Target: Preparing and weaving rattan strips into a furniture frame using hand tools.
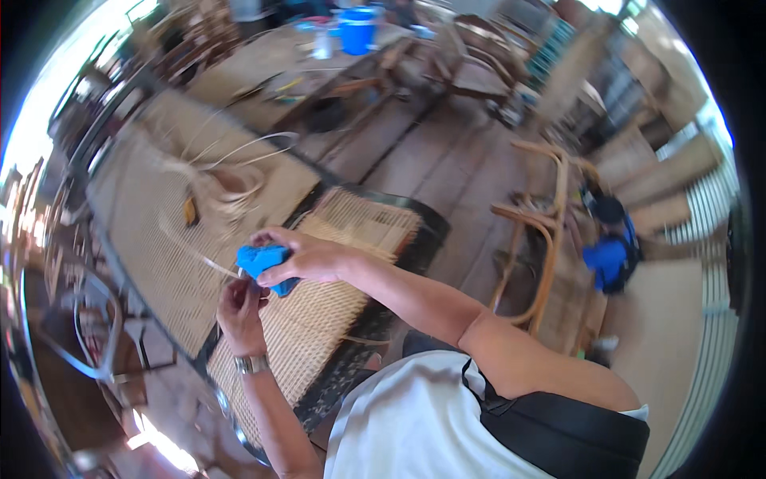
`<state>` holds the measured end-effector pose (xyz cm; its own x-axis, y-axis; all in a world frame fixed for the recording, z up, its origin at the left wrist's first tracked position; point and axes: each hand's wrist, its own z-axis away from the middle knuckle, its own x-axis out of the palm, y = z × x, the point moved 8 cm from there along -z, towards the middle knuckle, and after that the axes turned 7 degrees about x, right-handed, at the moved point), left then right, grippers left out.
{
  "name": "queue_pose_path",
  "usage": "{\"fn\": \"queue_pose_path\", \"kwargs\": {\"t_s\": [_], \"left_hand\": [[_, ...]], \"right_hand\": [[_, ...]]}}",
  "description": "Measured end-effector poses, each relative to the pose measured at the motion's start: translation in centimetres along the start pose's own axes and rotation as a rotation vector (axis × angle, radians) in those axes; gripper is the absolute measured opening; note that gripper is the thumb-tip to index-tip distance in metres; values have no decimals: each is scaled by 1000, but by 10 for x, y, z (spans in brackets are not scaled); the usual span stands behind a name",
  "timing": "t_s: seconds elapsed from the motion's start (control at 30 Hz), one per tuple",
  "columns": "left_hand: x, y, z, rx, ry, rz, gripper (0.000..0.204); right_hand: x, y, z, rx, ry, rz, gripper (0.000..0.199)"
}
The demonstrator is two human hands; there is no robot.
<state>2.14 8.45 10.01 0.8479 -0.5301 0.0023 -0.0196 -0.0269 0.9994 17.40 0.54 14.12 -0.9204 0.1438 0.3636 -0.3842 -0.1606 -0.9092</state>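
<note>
My right hand (307,257) is closed round a small, blocky blue object (263,259); blur hides its exact kind. Just below it, my left hand (242,307) has its fingers pinched together close to the blue object's underside. A pale cane strip (209,262) curves in from the left and ends at these fingers. Both hands are above a woven cane panel (279,351) in a dark frame. Farther off on the weave lies a loose bundle of cane strips (231,188), with a small yellow-and-black item (191,211) beside it.
A low table (263,68) at the back bears a blue bucket (357,32) and a white container (322,45). To the right stands a bent rattan frame (542,231), with a blue-and-black bag (613,259) beyond it. A wooden chair (479,68) is at the back right.
</note>
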Motion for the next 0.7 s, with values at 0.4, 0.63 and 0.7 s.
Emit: {"fn": "queue_pose_path", "kwargs": {"t_s": [0.4, 0.63, 0.7], "left_hand": [[312, 52, -23, 69, -335, 262, 13], [122, 64, -145, 161, -207, 430, 19], [15, 94, -169, 493, 14, -402, 22]], "right_hand": [[-224, -76, 173, -206, 469, 691, 49], [-396, -45, 311, -79, 572, 1451, 45], [-478, -42, 379, -46, 710, 1650, 41]]}}
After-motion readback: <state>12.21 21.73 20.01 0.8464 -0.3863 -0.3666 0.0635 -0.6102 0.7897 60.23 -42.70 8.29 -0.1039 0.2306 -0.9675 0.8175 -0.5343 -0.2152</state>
